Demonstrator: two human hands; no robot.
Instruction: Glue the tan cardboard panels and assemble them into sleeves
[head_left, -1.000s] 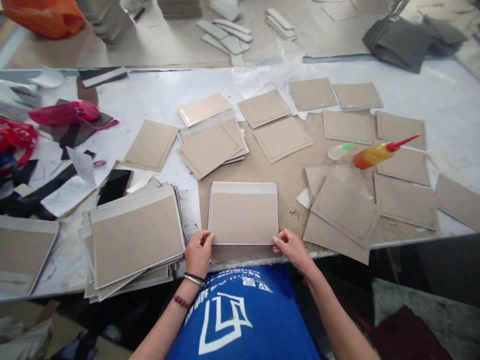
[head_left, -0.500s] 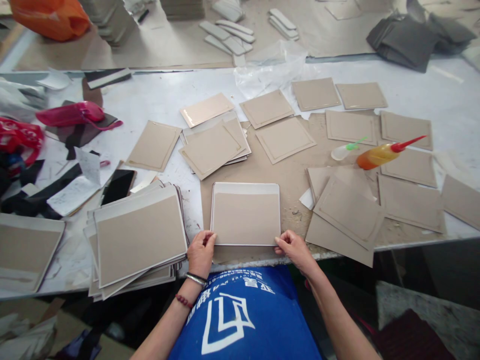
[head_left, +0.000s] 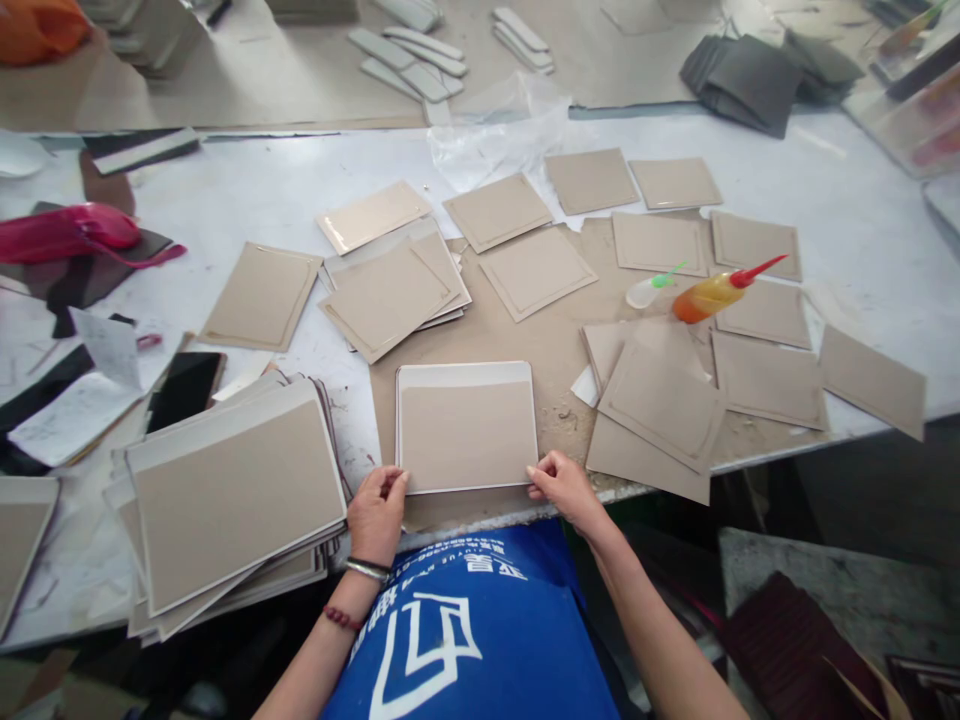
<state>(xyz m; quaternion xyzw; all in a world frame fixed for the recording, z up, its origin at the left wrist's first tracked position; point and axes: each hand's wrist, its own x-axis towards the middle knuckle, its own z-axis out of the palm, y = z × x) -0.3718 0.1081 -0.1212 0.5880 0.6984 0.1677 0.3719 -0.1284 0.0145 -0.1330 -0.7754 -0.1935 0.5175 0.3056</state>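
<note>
A tan card panel with a white border [head_left: 466,426] lies flat on a brown sheet [head_left: 525,340] at the table's near edge. My left hand [head_left: 377,510] pinches its near left corner, fingers curled. My right hand [head_left: 561,487] pinches its near right corner the same way. To the left sits a stack of similar bordered panels [head_left: 225,500].
Several tan cards [head_left: 660,405] lie scattered across the white table [head_left: 247,200]. An orange glue bottle with a red tip [head_left: 712,293] lies on its side at the right. A black phone [head_left: 184,385] and a pink bag [head_left: 75,228] are at the left. Grey pieces [head_left: 750,75] are piled far right.
The view has swung to the right and slightly down, so everything sits further left. Both hands keep their hold on the panel's near corners.
</note>
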